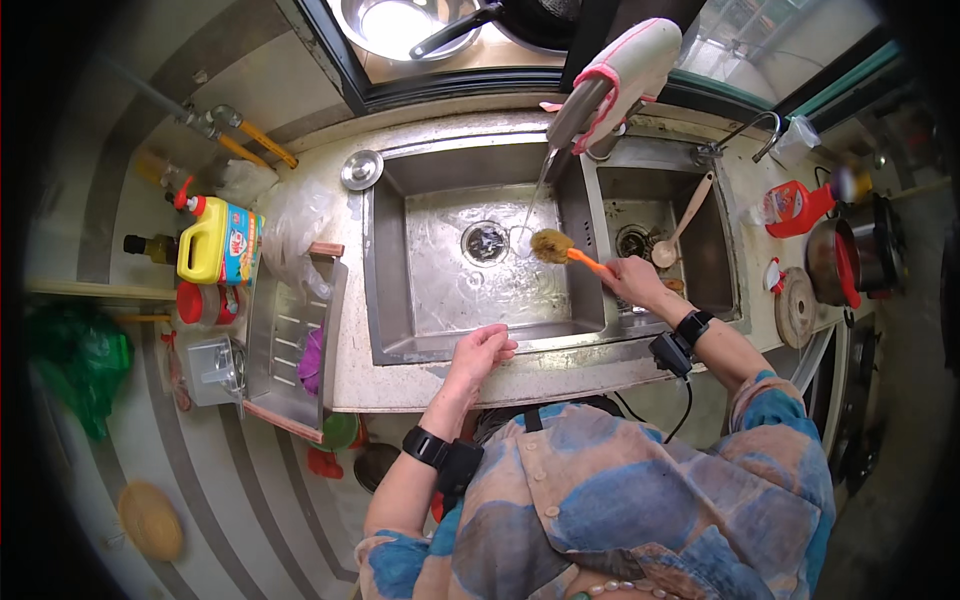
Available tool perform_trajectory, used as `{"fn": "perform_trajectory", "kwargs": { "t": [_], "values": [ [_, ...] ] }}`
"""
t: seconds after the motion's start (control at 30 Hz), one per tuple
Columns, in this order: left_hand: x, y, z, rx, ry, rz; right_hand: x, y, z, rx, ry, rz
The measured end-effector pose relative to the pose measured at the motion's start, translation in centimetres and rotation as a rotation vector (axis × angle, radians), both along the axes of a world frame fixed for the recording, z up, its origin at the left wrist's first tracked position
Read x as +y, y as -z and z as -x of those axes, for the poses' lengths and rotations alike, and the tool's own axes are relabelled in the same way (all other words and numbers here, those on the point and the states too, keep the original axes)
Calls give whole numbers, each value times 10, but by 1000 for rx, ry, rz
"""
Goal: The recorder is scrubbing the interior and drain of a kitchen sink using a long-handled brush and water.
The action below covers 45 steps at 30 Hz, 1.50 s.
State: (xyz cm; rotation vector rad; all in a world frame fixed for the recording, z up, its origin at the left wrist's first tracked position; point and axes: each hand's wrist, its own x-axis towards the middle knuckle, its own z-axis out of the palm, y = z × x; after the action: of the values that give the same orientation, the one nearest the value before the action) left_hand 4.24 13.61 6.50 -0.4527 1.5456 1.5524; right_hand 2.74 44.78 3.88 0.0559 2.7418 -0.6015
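My right hand [636, 282] grips the orange handle of a scrub brush [553, 246] with brownish bristles, held over the right part of the large steel sink basin [435, 300]. Water runs from the faucet [574, 112], which has a white cloth mitt [637, 64] with pink trim over it, and falls close to the brush head. Near the basin's front rim hovers my left hand [484, 354], holding nothing, its fingers loosely bent. A round drain [484, 244] sits in the basin floor. In the smaller basin [720, 255] leans a wooden spoon [686, 217].
A metal drain strainer [362, 170] lies at the sink's back left corner. Left stand a yellow detergent jug [214, 244] and a steel dish rack [281, 352] with a purple cloth [310, 361]. A red bottle [795, 208], a pot [831, 259] and a round board [795, 307] are right.
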Motion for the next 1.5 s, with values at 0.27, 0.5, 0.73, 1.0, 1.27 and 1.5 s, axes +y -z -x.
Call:
{"fn": "perform_trajectory", "kwargs": {
  "t": [0.27,0.5,0.73,1.0,1.27,1.5],
  "values": [
    [-11,-5,2,-12,-70,-11,27,-34,-25,172,429,501],
    [-2,-1,3,-5,5,-29,74,22,-58,26,427,75],
    [7,-4,6,-8,39,12,51,38,-58,-375,213,-45],
    [4,1,6,0,17,1,35,-27,-38,-548,-50,-373],
    [-3,0,1,-19,-15,27,91,3,72,293,111,-17],
    [-7,-4,-4,-39,-66,34,94,-35,199,447,695,1002]
  ]
}}
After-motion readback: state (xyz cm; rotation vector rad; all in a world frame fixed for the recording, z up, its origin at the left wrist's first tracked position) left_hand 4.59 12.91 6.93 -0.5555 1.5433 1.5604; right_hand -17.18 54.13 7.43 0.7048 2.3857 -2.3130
